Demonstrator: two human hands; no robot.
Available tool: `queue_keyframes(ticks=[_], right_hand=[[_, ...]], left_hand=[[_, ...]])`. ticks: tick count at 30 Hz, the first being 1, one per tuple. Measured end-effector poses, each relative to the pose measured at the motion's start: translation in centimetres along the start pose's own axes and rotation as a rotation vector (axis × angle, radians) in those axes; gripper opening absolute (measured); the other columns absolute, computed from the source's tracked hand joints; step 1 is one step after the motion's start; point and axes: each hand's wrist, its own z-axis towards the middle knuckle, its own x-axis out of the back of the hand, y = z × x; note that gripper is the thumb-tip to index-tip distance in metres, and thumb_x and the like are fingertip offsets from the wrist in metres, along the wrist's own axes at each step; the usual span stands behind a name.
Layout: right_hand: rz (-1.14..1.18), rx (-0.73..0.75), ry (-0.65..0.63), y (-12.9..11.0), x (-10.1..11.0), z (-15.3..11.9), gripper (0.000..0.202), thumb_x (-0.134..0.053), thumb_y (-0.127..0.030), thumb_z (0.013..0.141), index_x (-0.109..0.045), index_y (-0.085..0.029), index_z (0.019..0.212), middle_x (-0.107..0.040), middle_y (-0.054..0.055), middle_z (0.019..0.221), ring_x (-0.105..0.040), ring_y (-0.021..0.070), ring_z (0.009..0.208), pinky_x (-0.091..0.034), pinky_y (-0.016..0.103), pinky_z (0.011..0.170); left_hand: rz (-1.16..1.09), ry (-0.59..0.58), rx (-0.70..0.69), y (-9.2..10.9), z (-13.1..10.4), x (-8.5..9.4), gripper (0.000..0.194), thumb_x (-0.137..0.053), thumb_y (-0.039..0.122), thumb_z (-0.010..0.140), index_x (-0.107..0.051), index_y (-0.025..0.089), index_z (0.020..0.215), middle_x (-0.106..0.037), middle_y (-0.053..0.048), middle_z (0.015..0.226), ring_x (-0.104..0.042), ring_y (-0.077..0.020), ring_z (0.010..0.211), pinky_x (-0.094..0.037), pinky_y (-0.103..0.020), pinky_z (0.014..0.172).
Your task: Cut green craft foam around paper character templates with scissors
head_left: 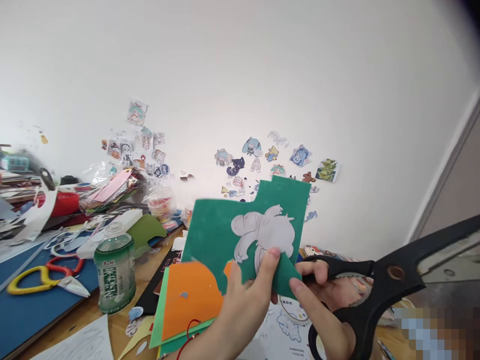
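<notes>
My left hand [249,295] is closed on a green paper sheet [213,227], with cut, stepped edges. A white paper cutout with pencilled outlines [277,232] lies against the sheet under my left thumb. Black-handled scissors [393,272] hang on my right hand [333,315], their blades pointing off to the right, away from the paper. The right index fingertip touches the lower right corner of the green sheet. Below the hands, orange paper [187,295] rests on light green paper [159,320].
A green-labelled bottle [114,270] stands left of the papers. Red and yellow scissors [48,280] lie on a blue mat [22,310]. Paper scraps and a red bowl [67,203] crowd the left side. Stickers [252,146] cover part of the white wall [225,65]. A tape roll [294,312] sits below my hands.
</notes>
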Motion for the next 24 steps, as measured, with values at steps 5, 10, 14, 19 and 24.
queue_keyframes(ticks=[5,10,14,19,24], right_hand=[[-0.019,0.083,-0.005,0.0,-0.8,-0.3,0.025,-0.065,-0.016,0.079,-0.043,-0.023,0.069,-0.06,-0.002,0.07,-0.057,0.0138,0.065,-0.049,0.024,0.061],[-0.082,0.127,0.024,-0.1,-1.4,-0.5,0.025,-0.062,-0.014,0.078,-0.042,-0.023,0.069,-0.061,-0.002,0.069,-0.056,0.0136,0.064,-0.047,0.024,0.062],[-0.064,0.173,0.109,-0.6,-2.7,-0.3,0.029,-0.064,-0.014,0.069,-0.037,-0.023,0.063,-0.057,-0.003,0.058,-0.049,0.0112,0.049,-0.042,0.021,0.049],[-0.12,0.18,0.106,-2.7,-3.7,-0.2,0.033,-0.069,-0.015,0.065,-0.037,-0.023,0.06,-0.053,-0.003,0.054,-0.052,0.0132,0.047,-0.044,0.023,0.046],[-0.223,0.167,0.086,-3.1,-3.4,-1.0,0.031,-0.065,-0.012,0.067,-0.037,-0.023,0.062,-0.057,-0.003,0.056,-0.053,0.0136,0.047,-0.044,0.024,0.047]], left_hand=[[0.09,0.145,0.215,1.0,0.5,-0.6,0.04,-0.065,0.053,0.071,-0.052,0.024,0.047,-0.037,0.004,0.048,-0.047,-0.016,0.052,-0.037,-0.026,0.051],[0.083,0.263,0.279,0.5,0.3,-0.7,0.038,-0.071,0.052,0.065,-0.051,0.024,0.05,-0.033,0.006,0.053,-0.044,-0.0152,0.054,-0.037,-0.027,0.054],[0.024,0.309,0.272,0.2,0.1,-0.9,0.042,-0.071,0.055,0.066,-0.047,0.024,0.049,-0.032,0.006,0.053,-0.044,-0.014,0.053,-0.038,-0.025,0.051],[0.003,0.277,0.305,0.8,-0.1,-1.0,0.035,-0.071,0.049,0.066,-0.051,0.023,0.055,-0.031,0.007,0.054,-0.046,-0.0133,0.054,-0.041,-0.023,0.051],[0.037,0.353,0.271,1.8,-0.7,-1.5,0.029,-0.065,0.047,0.069,-0.052,0.023,0.062,-0.027,0.007,0.056,-0.049,-0.0147,0.058,-0.044,-0.025,0.055]])
